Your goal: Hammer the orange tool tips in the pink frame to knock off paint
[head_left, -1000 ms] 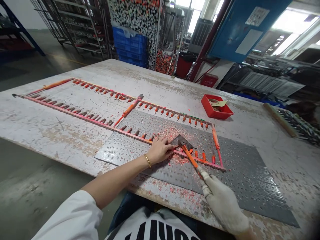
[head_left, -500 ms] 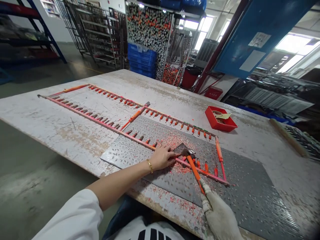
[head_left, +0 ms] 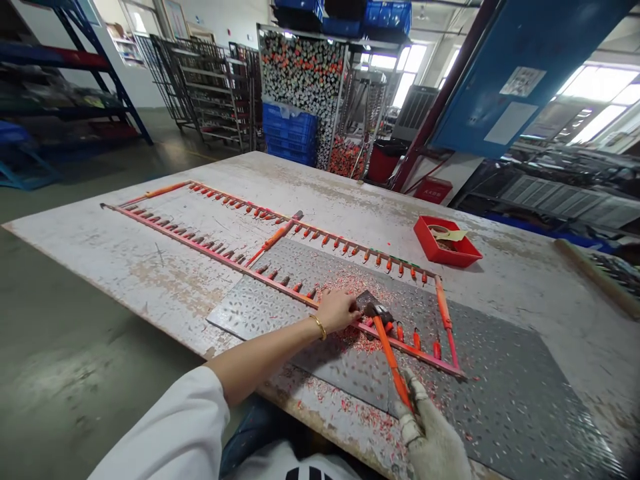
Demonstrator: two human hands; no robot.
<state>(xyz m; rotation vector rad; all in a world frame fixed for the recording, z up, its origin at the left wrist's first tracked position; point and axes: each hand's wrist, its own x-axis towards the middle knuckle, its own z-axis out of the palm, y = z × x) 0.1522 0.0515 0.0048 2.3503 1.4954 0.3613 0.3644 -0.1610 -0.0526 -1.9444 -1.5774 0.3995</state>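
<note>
A long pink and orange metal frame (head_left: 215, 250) with rows of paint-caked hooks lies flat on the worn table (head_left: 525, 293). My bare left hand (head_left: 337, 310), with a gold bracelet at the wrist, presses closed fingers on the frame's near rail. My gloved right hand (head_left: 433, 440) grips the orange handle of a small hammer (head_left: 383, 330), whose dark head rests on the rail right beside my left fingers. Red and white paint chips (head_left: 350, 280) are scattered around that spot on a grey studded metal plate (head_left: 500, 387).
A red tray (head_left: 447, 245) with small items sits on the table to the right. A wooden stick and dark rods (head_left: 595, 273) lie at the far right edge. Racks, blue crates (head_left: 290, 130) and stacked rods stand behind the table.
The camera view has tilted up and shifted left. The hammer head has come down closer to my left fingers on the rail, and my right hand has dropped lower in view.
</note>
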